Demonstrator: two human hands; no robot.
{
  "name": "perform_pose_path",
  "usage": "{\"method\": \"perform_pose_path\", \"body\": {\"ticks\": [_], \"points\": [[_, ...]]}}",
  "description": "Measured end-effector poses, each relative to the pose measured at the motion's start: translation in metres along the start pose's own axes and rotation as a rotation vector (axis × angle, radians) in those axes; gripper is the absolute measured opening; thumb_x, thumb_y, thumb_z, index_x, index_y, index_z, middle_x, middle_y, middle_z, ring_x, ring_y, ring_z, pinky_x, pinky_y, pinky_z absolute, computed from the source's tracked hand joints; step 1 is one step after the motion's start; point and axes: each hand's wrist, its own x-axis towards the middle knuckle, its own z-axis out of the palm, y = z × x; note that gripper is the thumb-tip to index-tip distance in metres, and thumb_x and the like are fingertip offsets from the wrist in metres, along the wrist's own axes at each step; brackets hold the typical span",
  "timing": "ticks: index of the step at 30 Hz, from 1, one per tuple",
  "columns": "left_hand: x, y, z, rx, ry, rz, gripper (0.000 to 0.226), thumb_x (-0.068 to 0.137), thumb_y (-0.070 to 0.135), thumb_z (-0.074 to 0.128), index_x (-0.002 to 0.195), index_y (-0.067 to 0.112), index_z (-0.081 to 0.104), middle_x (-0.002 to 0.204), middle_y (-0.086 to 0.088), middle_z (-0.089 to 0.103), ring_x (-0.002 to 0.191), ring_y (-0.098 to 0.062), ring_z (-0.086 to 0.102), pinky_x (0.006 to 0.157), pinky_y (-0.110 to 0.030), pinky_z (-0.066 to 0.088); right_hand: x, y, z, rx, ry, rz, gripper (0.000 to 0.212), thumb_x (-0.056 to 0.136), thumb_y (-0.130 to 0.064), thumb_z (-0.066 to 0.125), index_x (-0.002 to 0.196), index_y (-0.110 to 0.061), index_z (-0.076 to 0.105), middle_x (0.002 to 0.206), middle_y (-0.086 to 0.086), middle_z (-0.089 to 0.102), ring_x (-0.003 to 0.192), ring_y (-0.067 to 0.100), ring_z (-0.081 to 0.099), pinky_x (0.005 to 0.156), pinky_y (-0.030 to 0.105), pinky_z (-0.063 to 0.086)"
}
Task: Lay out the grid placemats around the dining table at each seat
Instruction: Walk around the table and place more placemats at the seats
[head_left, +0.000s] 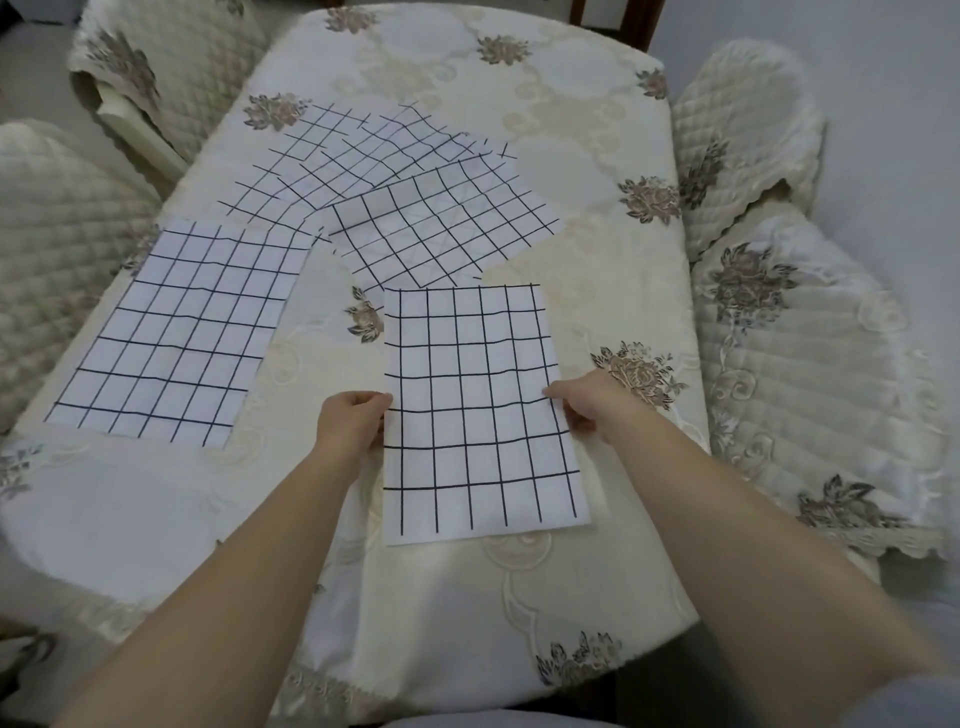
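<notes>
Two hands apart: left hand and right hand each pinch a side edge of the mat between them. Risk: uneven pull skews it; pushing forward rucks the pile beyond.

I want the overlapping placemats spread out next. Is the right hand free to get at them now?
Probably not yet: the right hand grips the near placemat by its edge. Once it lets go, nothing stands between it and the overlapping placemats.
</notes>
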Motion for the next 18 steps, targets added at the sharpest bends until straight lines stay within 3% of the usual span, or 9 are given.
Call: {"method": "perform_pose_path", "body": {"ticks": [2, 4, 6, 11, 12, 13, 14, 16, 18], "points": [[0.0, -0.002, 0.001, 0.06, -0.011, 0.015, 0.008, 0.083, 0.013, 0.069, 0.077, 0.01, 0.068, 0.082, -0.018, 0.069, 0.074, -0.029, 0.065, 0.084, -0.049, 0.057, -0.001, 0.001, 0.003, -0.039, 0.037, -0.04, 0.016, 0.085, -0.014, 0.068, 0.095, -0.002, 0.063, 0.086, 0.011, 0.053, 0.068, 0.018, 0.05, 0.058, 0.024, 0.043], [0.001, -0.001, 0.001, 0.071, -0.022, 0.014, 0.011, 0.082, 0.009, 0.069, 0.072, 0.011, 0.066, 0.081, -0.017, 0.069, 0.075, -0.03, 0.065, 0.084, -0.048, 0.057, 0.001, 0.004, 0.008, -0.08, 0.075, -0.084, 0.008, 0.083, -0.013, 0.068, 0.085, -0.005, 0.064, 0.085, 0.011, 0.055, 0.078, 0.022, 0.052, 0.058, 0.026, 0.04], [0.005, -0.002, 0.0, 0.087, -0.018, 0.011, 0.009, 0.081, 0.008, 0.07, 0.074, 0.011, 0.067, 0.086, -0.02, 0.071, 0.079, -0.033, 0.068, 0.085, -0.051, 0.056, 0.006, 0.008, 0.013, -0.067, 0.112, -0.105, 0.014, 0.081, -0.011, 0.067, 0.085, 0.003, 0.067, 0.082, 0.01, 0.056, 0.077, 0.018, 0.05, 0.063, 0.025, 0.037], [0.013, 0.003, -0.001, 0.103, -0.026, 0.017, 0.013, 0.08, 0.007, 0.072, 0.073, 0.015, 0.064, 0.089, -0.019, 0.071, 0.09, -0.038, 0.069, 0.087, -0.052, 0.055, 0.004, 0.013, 0.021, 0.04, 0.13, -0.093, 0.045, 0.08, -0.01, 0.067, 0.114, 0.017, 0.056, 0.089, 0.021, 0.064, 0.075, 0.02, 0.047, 0.063, 0.031, 0.034], [0.013, 0.005, -0.001, 0.104, -0.036, 0.019, 0.012, 0.08, 0.007, 0.072, 0.074, 0.015, 0.065, 0.087, -0.018, 0.071, 0.089, -0.037, 0.069, 0.087, -0.05, 0.055, 0.002, 0.013, 0.022, 0.064, 0.141, -0.098, 0.043, 0.08, -0.009, 0.067, 0.112, 0.018, 0.056, 0.085, 0.001, 0.045, 0.072, 0.02, 0.046, 0.06, 0.031, 0.033], [0.015, 0.006, -0.001, 0.107, -0.046, 0.024, 0.009, 0.08, 0.007, 0.072, 0.077, 0.013, 0.067, 0.087, -0.017, 0.071, 0.088, -0.035, 0.069, 0.087, -0.049, 0.056, 0.002, 0.014, 0.023, 0.076, 0.151, -0.103, 0.035, 0.08, -0.007, 0.066, 0.103, 0.018, 0.059, 0.102, 0.036, 0.061, 0.068, 0.02, 0.045, 0.058, 0.03, 0.032], [0.017, 0.007, -0.001, 0.112, -0.051, 0.028, 0.005, 0.08, 0.008, 0.072, 0.081, 0.011, 0.069, 0.088, -0.016, 0.071, 0.087, -0.034, 0.07, 0.087, -0.048, 0.056, 0.0, 0.014, 0.023, 0.066, 0.168, -0.11, 0.022, 0.08, -0.007, 0.065, 0.087, 0.014, 0.063, 0.066, 0.019, 0.054, 0.064, 0.018, 0.043, 0.056, 0.028, 0.03], [0.022, 0.011, 0.001, 0.113, -0.07, 0.033, 0.013, 0.079, 0.009, 0.073, 0.091, 0.006, 0.071, 0.092, -0.017, 0.072, 0.087, -0.034, 0.07, 0.086, -0.048, 0.057, -0.003, 0.013, 0.021, 0.046, 0.196, -0.132, 0.014, 0.081, -0.007, 0.065, 0.069, 0.0, 0.06, 0.061, 0.009, 0.048, 0.06, 0.019, 0.045, 0.054, 0.025, 0.032], [0.021, 0.016, 0.009, 0.121, -0.107, 0.057, 0.008, 0.08, 0.006, 0.071, 0.089, 0.007, 0.071, 0.089, -0.017, 0.072, 0.084, -0.033, 0.07, 0.084, -0.045, 0.057, -0.006, 0.015, 0.015, 0.072, 0.262, -0.157, 0.009, 0.082, -0.007, 0.066, 0.079, 0.002, 0.065, 0.068, 0.015, 0.057, 0.072, 0.024, 0.056, 0.058, 0.029, 0.042]]}}
